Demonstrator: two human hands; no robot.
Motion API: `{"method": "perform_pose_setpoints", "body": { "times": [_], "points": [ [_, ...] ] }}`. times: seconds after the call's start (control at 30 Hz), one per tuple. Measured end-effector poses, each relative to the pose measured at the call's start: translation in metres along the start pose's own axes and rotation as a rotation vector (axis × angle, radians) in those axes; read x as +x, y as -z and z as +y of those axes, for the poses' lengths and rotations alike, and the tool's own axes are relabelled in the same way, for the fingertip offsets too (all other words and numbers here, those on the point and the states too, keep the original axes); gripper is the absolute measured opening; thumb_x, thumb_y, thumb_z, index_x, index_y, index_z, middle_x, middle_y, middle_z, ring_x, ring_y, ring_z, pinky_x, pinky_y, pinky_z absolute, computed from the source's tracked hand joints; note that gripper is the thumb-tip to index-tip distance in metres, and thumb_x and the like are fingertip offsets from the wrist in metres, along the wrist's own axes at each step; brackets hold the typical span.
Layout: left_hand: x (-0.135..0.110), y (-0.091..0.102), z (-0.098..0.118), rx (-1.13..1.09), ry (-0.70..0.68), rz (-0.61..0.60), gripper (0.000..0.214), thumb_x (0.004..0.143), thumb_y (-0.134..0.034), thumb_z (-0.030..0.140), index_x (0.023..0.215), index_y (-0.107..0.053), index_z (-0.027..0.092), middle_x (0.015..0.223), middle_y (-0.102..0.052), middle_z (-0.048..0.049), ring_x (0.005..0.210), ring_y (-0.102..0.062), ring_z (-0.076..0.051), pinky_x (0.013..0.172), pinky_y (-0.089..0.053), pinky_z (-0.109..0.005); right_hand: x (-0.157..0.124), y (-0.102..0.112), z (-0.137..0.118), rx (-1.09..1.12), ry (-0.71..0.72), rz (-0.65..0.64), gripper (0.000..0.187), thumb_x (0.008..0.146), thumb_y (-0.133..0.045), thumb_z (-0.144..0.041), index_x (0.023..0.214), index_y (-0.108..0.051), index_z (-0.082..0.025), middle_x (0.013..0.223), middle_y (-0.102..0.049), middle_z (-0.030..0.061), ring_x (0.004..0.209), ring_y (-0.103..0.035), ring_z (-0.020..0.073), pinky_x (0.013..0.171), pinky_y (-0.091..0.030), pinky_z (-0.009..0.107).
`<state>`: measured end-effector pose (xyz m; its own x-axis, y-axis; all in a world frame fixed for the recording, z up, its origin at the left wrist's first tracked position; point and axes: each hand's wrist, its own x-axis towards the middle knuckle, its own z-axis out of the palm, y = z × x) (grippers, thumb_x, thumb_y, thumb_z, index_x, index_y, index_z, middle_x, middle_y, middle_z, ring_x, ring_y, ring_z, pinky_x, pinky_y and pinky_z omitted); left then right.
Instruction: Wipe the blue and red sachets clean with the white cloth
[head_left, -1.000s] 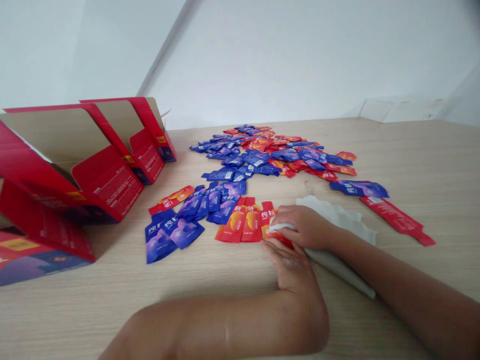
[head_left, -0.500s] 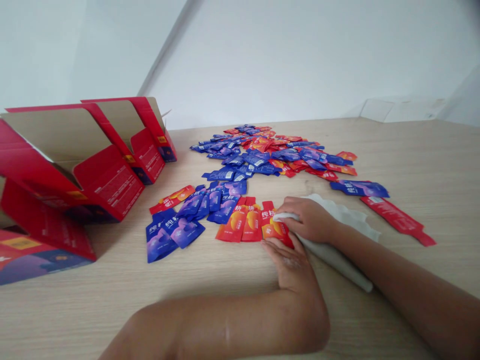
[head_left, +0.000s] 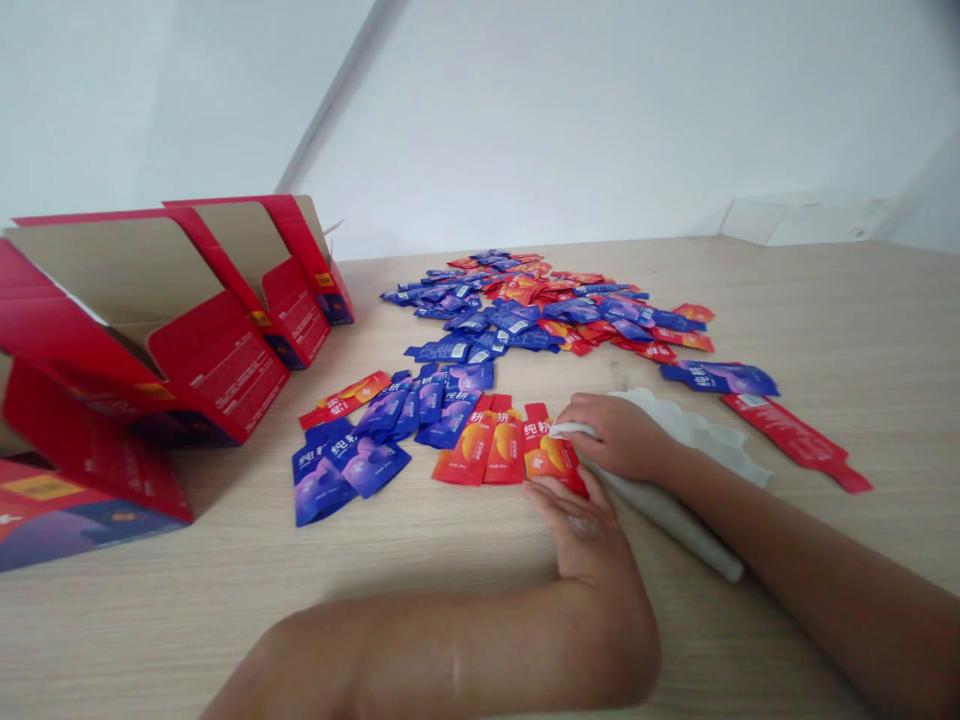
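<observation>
My left hand lies at the lower edge of a red sachet on the table, with its fingers stretched and its thumb apart. Fingertips touch the sachet's bottom edge. My right hand is closed on a white cloth, and a folded end of it pokes out over the same sachet. Part of the cloth spreads behind the right wrist. Immediately left of that sachet lie two red sachets with an orange fruit print. Several blue sachets fan out further left.
A mixed heap of blue and red sachets covers the table's far middle. Open red cartons stand along the left side. To the right lie a blue sachet and a red sachet. A white wall rises behind the table.
My right hand has shifted very slightly to the right, and the cloth's spread part has moved a little with it. My left hand and the sachets look unmoved.
</observation>
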<state>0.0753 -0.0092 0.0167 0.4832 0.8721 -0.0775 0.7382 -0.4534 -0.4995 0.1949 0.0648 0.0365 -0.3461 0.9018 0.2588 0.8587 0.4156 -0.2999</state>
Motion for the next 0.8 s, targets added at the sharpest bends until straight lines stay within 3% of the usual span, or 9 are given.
{"method": "perform_pose_setpoints", "body": {
  "times": [0.17,0.47,0.8],
  "points": [
    [0.001,-0.001,0.000,-0.009,-0.018,-0.029,0.048,0.086,-0.030,0.014,0.133,-0.038,0.007,0.123,-0.052,-0.0284,0.112,-0.050,-0.036,0.093,-0.037,-0.057,-0.004,0.002,-0.013,0.041,0.125,-0.080,0.021,0.081,-0.049,-0.021,0.094,-0.066,-0.018,0.087,-0.062,0.0056,0.078,-0.056,0.0175,0.068,-0.040,0.027],
    [-0.001,0.001,0.000,0.029,-0.007,-0.024,0.054,0.085,-0.031,0.015,0.138,-0.024,0.007,0.122,-0.053,-0.0287,0.111,-0.051,-0.034,0.093,-0.038,-0.057,0.004,-0.001,0.008,0.007,0.004,-0.064,0.022,0.084,-0.047,-0.022,0.093,-0.066,-0.017,0.087,-0.063,0.0063,0.081,-0.057,0.0179,0.074,-0.040,0.028],
    [0.001,0.001,-0.001,-0.020,-0.034,-0.026,0.052,0.085,-0.031,0.014,0.136,-0.028,0.005,0.122,-0.050,-0.0308,0.111,-0.050,-0.036,0.093,-0.036,-0.059,-0.003,0.011,-0.007,0.021,0.126,-0.164,0.020,0.082,-0.050,-0.024,0.090,-0.068,-0.019,0.081,-0.061,0.0045,0.074,-0.055,0.0165,0.066,-0.037,0.026]
  ]
}}
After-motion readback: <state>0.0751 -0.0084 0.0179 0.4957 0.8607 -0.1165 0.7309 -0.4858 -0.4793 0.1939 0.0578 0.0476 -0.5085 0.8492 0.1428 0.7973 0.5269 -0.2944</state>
